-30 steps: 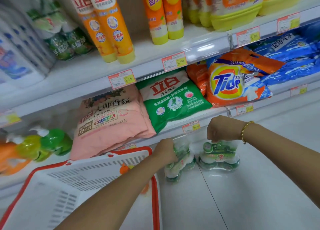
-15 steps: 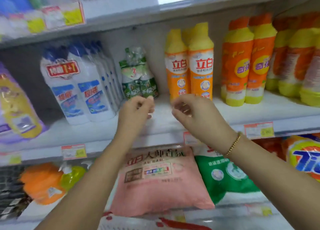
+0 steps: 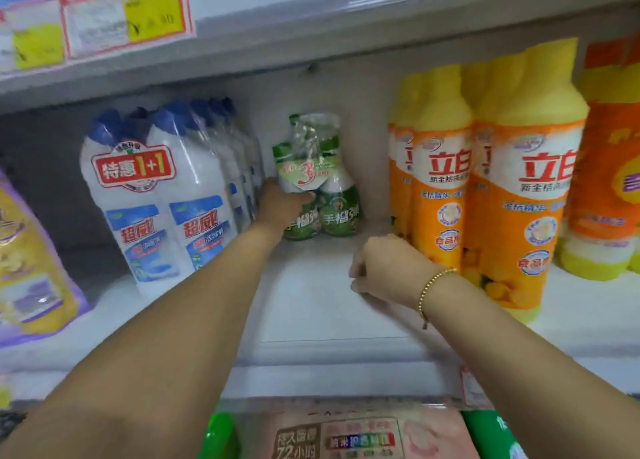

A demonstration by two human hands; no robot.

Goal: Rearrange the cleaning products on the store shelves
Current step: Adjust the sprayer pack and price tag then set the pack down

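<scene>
So the left hand (image 3: 282, 206) was way back on the shelf (image 3: 311, 306), fingers n thumb wrapped on the left side of the green bottle pack (image 3: 332, 199). Pack stood upright btw the white blue-cap bottles (image 3: 162, 195) and the orange dish soap bottles (image 3: 443, 188), near the back wall. The right hand (image 3: 384, 268) was curled in a loose fist, resting on the shelf just beside the orange ones.

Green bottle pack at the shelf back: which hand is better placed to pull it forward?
Left, probably. The left hand grips the green bottle pack at its lower left. The right hand rests curled on the shelf nearer the front, beside the orange bottles, clear of the pack.
</scene>
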